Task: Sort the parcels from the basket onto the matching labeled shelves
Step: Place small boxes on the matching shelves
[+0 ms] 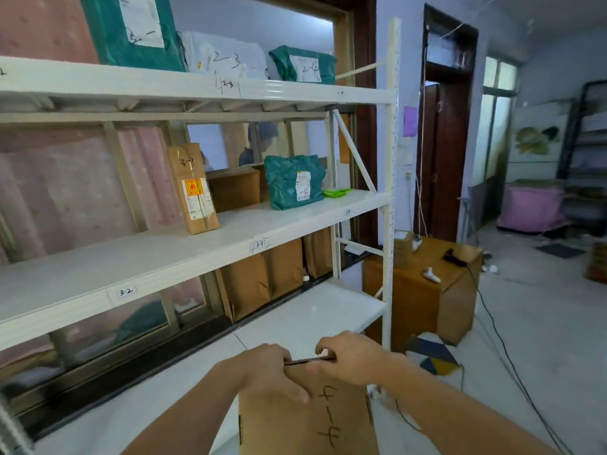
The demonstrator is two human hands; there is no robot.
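Observation:
A flat brown cardboard parcel (305,421) marked "4-4" in black pen is held low in front of me. My left hand (272,372) grips its top edge with the thumb across the front face. My right hand (348,356) pinches the same top edge from the right. Ahead stands a white shelf rack (197,254). Its upper board carries labels 2-3 and 2-4, its middle board 3-2, 3-3 and 3-4. The bottom board (315,313) lies just beyond the parcel with nothing on its near part.
Teal bags (292,180) and a brown box (193,188) sit on the middle board, more parcels on the upper one. Cardboard sheets lean behind the bottom board. A wooden cabinet (427,287) stands right of the rack, with cables trailing across the floor.

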